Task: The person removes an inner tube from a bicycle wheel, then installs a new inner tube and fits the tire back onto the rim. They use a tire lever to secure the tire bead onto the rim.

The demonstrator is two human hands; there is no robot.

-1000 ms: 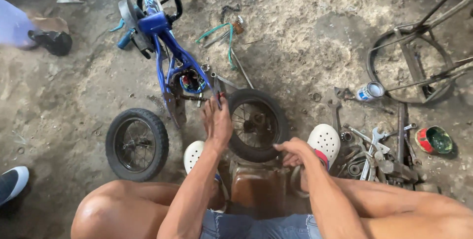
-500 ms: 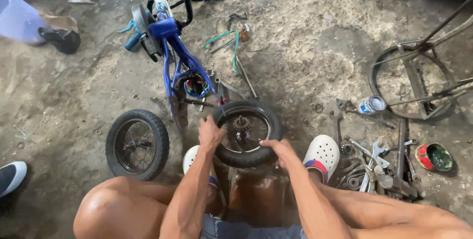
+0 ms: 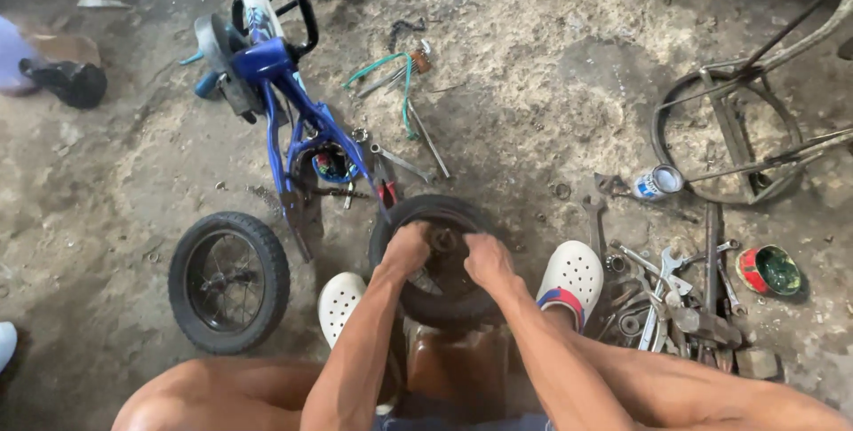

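Centrally, both forearms reach forward; left hand [image 3: 406, 249] curled over the hub of a small black rubber-tyred wheel [image 3: 435, 307], right hand [image 3: 487, 259] closed beside it on the same hub; wheel rests on the dirt floor between two white perforated clogs [image 3: 576, 273]; small blue-and-white tin can [image 3: 658, 182] lies right; round red-and-green lid [image 3: 769, 270] beside scattered metal spanners [image 3: 662, 280].

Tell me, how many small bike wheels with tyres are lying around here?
2. One small wheel lies flat on the ground left of the person's feet. The other wheel sits between the feet, under the left hand and right hand. More may be hidden.
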